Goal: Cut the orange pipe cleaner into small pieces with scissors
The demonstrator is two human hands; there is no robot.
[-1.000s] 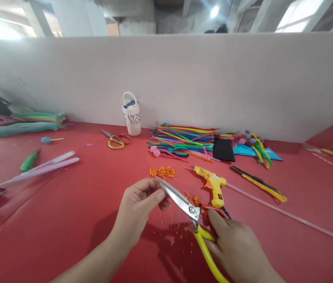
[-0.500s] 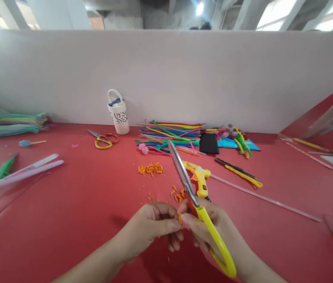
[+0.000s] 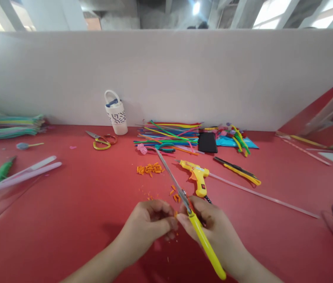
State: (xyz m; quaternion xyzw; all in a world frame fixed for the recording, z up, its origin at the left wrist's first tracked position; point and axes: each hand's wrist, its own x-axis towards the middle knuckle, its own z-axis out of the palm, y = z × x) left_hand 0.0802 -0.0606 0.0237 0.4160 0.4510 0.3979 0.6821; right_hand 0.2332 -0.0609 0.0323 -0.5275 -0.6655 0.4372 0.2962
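My left hand [image 3: 152, 223] is closed in a pinch at a tiny orange piece [image 3: 176, 214], which sits between its fingertips and those of my right hand. My right hand [image 3: 213, 224] keeps hold of yellow-handled scissors [image 3: 171, 173], their blades together and pointing up and away. Just beyond the fingers lie several loose orange pieces [image 3: 176, 196] with fine orange crumbs beside them. Farther off is a heap of similar short orange pieces [image 3: 150, 169]. A yellow hot glue gun [image 3: 196, 175] rests right of the blades.
Colourful pipe cleaners [image 3: 169, 135] lie by the white partition [image 3: 166, 78], near a white cup [image 3: 117, 118], a second pair of scissors [image 3: 101, 140] and a black box [image 3: 208, 142]. A utility knife [image 3: 239, 171] and a glue stick [image 3: 263, 195] lie right; a hair straightener-like tool [image 3: 24, 177] left.
The scissors in my right hand have turned, their tips swinging left and the handle tilting more edge-on. Both hands have shifted slightly left in view, still meeting at the orange piece.
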